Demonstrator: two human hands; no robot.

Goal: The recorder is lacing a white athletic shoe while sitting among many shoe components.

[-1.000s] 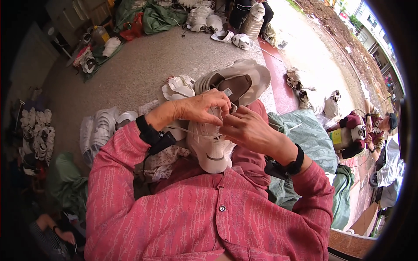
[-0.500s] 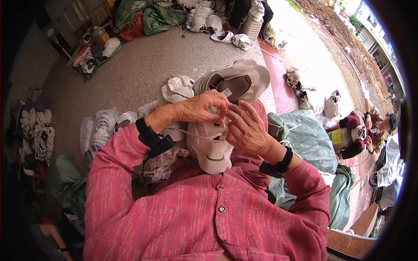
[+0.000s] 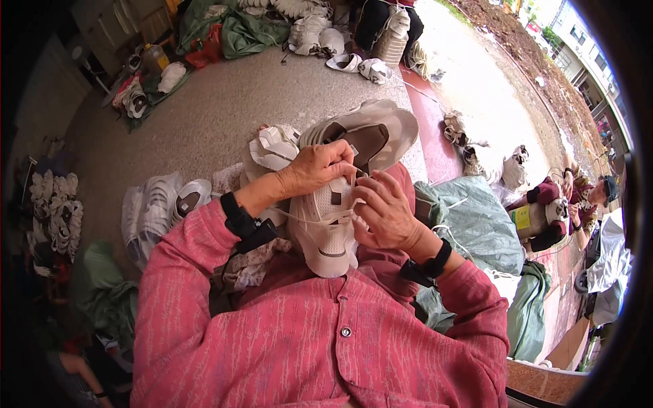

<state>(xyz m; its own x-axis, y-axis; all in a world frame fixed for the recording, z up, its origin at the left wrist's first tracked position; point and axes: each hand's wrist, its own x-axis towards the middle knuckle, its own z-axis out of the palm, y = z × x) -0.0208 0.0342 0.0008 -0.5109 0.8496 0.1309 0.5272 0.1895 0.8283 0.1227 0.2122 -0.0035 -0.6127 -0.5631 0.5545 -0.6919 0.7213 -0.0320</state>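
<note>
A white-beige shoe upper (image 3: 328, 238) lies over my lap, its toe toward me and its open collar, lined in grey-brown, away from me. More uppers seem to be nested beneath it at the far end. A thin pale shoelace (image 3: 309, 219) runs across its front. My left hand (image 3: 318, 166) is closed at the upper's throat, thumb and forefinger pinching the lace. Close beside it, my right hand (image 3: 389, 211) has its thumb and bent fingers together on the lace along the right eyelet edge. The fingertips partly hide the lace end.
Left of my lap are stacked white uppers (image 3: 155, 211) in clear plastic. Another pale upper (image 3: 273, 146) sits just beyond my left wrist. A green woven sack (image 3: 473, 221) bulges at my right. Shoe bundles (image 3: 316, 34) lie farther off. A co-worker (image 3: 578, 204) sits at the right.
My right hand's fingers have curled in and drawn slightly down from the left hand's fingertips. The left hand stays at the throat of the upper. The view has shifted slightly.
</note>
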